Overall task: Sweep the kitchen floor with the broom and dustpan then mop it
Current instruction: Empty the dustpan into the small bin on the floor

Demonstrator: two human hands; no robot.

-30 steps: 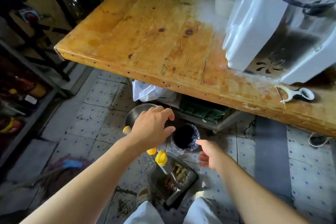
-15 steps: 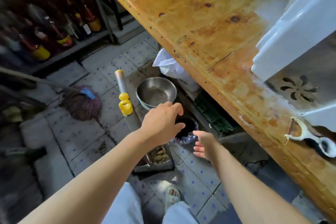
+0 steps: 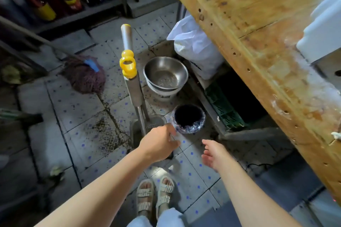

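Because the dustpan (image 3: 147, 127) is a thin metal scoop on a long upright handle (image 3: 135, 90), I judge it light and stiff but top-heavy, apt to swing or tip if taken low. The best hold looks to be high on the handle, near the yellow grip (image 3: 127, 66), where the fingers can close fully round it. The metal shaft may be slick; the plastic grip less so. The pan stands on the tiled floor (image 3: 73, 105), just left of the small lined bin (image 3: 189, 118) and near the stacked steel bowls (image 3: 165, 75). The mop (image 3: 84, 74) lies further left on the floor, its head soft and probably heavy if wet.

The left hand (image 3: 159, 143) hovers over the near edge of the pan with fingers curled downward; whether it pinches anything I cannot tell, as the fingertips are blurred. The right hand (image 3: 214, 153) hangs slack with fingers loose, holding nothing, right of the bin. The wooden bench (image 3: 249, 29) runs along the right.

Compared with half a second ago, the view has tilted further down: the sandalled feet (image 3: 155, 195) now show fully, and the bench fills less of the frame. The left hand has dropped from above the bin to the pan's near side, and the litter in the pan is now hidden behind it.
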